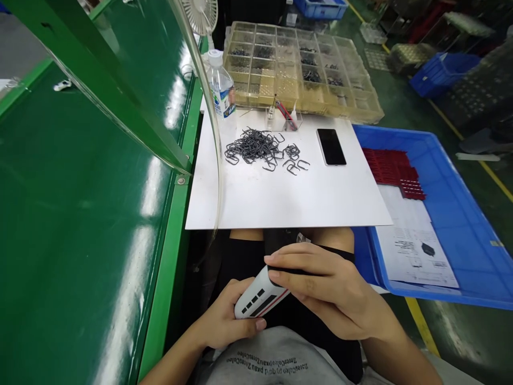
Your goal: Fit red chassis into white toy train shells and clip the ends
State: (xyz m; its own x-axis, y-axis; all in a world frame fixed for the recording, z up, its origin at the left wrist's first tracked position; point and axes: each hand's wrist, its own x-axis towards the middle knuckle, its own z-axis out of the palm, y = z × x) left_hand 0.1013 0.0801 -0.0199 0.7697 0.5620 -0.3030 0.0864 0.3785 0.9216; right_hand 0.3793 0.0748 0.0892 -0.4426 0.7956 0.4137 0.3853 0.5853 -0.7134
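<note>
Above my lap I hold a white toy train car [256, 295] with black windows and a red stripe, tilted with its far end up to the right. My left hand [226, 321] is closed around its lower end, the thumb along the near side. My right hand [332, 291] grips the upper end, fingers laid over the top; its thumb is hidden. On the white board beyond lies a pile of dark grey U-shaped clips [256, 147], with a few loose ones at its right.
On the board stand a water bottle [222, 93], a small clear box [282, 120] of tools and a phone [331, 147]. Behind is a divided parts tray [280, 99]. A blue bin [473, 214] holds red parts [390, 168] and a printed sheet [412, 240]. A green conveyor [80, 224] runs along the left.
</note>
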